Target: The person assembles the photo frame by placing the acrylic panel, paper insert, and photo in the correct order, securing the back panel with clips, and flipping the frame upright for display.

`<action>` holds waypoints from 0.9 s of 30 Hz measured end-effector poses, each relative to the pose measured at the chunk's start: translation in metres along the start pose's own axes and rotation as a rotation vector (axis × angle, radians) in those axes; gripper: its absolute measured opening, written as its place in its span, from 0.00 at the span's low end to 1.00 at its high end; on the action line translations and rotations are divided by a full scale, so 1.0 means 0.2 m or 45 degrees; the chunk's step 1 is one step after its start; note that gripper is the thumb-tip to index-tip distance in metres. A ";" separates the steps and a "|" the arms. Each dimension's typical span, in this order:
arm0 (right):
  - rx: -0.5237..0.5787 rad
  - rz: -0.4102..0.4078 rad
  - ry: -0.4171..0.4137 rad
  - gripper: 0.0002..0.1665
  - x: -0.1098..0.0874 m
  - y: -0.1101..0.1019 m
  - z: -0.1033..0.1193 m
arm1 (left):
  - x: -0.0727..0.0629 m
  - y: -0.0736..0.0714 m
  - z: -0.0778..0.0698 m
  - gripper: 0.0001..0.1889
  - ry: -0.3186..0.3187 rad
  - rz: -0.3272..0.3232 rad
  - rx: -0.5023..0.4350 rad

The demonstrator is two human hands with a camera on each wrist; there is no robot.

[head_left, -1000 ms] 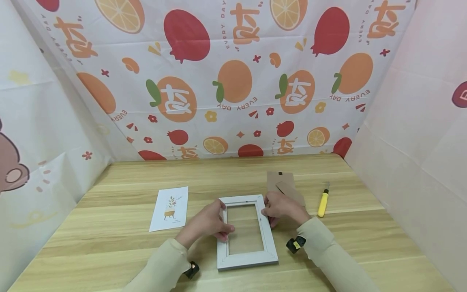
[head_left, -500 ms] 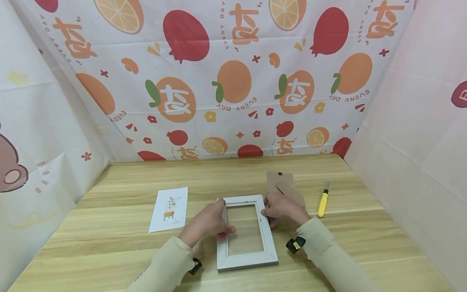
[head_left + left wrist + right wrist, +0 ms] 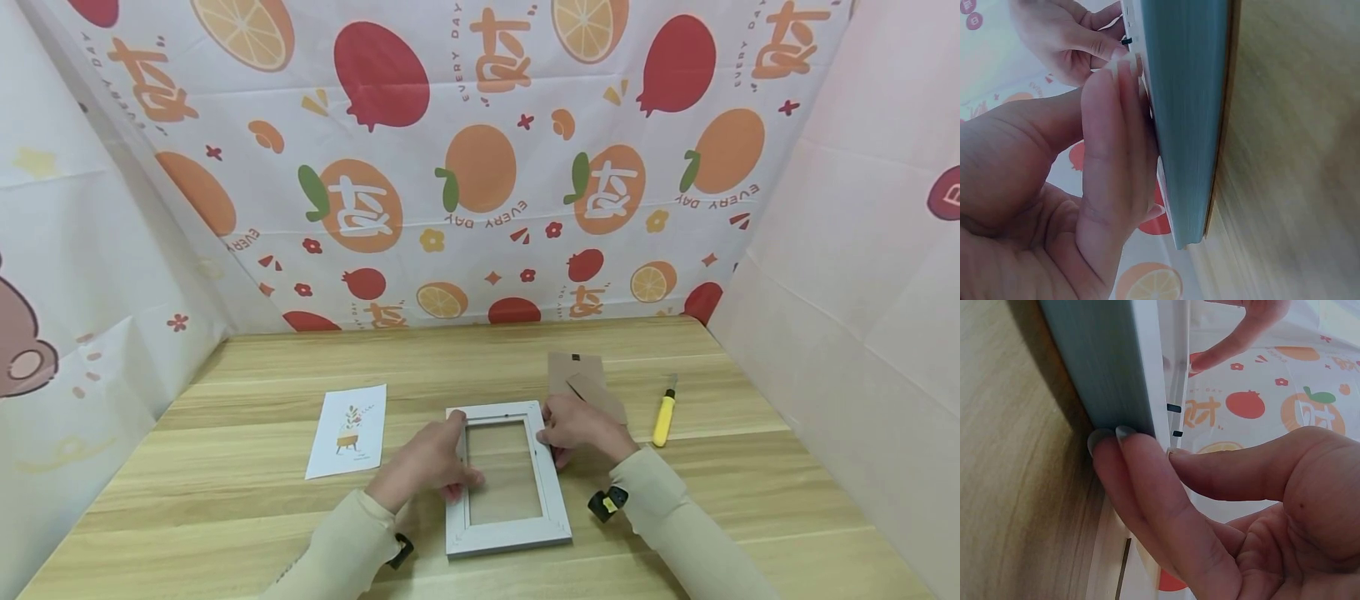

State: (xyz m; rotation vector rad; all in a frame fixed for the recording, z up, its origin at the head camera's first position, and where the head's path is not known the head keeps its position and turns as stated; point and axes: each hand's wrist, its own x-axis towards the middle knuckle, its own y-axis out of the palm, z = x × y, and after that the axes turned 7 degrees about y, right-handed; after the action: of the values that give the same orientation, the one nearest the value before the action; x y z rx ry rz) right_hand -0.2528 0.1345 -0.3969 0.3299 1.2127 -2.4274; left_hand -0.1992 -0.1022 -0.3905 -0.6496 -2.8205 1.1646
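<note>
A white picture frame [image 3: 517, 531] lies back side up on the table, a pane showing in its opening. My left hand [image 3: 423, 462] lies over its left bar; in the left wrist view, straight fingers [image 3: 1107, 150] touch the upper face. The left thumb reaches into the opening. My right hand [image 3: 577, 427] holds the upper right side, with fingertips on the outer edge and thumb [image 3: 1229, 475] on top, as the right wrist view shows. Small dark tabs [image 3: 1174, 408] stick out along the inner edge.
Behind my right hand lies a brown backing board [image 3: 564, 372] with its stand flap. A yellow-handled tool with a thin metal tip [image 3: 663, 418] is farther right. To the left lies a white card with a plant drawing [image 3: 347, 431]. Printed cloth [image 3: 480, 275] walls the wooden table.
My left forearm has shifted slightly to the right and the left fingers have moved a little along the left bar. The right hand and the picture frame stay nearly still.
</note>
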 end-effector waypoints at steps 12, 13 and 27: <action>-0.014 0.013 0.018 0.06 0.00 0.00 0.01 | -0.02 0.00 0.01 0.47 0.014 0.091 0.043; -0.022 0.016 0.022 0.06 0.00 0.01 0.01 | -0.03 0.01 0.01 0.47 0.022 0.105 0.065; -0.018 -0.013 0.025 0.08 0.00 0.01 -0.01 | -0.02 0.03 0.00 0.48 0.067 0.091 0.142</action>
State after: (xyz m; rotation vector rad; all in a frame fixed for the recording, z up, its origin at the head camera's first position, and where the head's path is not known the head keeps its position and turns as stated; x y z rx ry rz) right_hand -0.2519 0.1343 -0.3990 0.3445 1.2422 -2.4286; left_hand -0.1941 -0.1006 -0.3942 -0.7663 -2.6872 1.2857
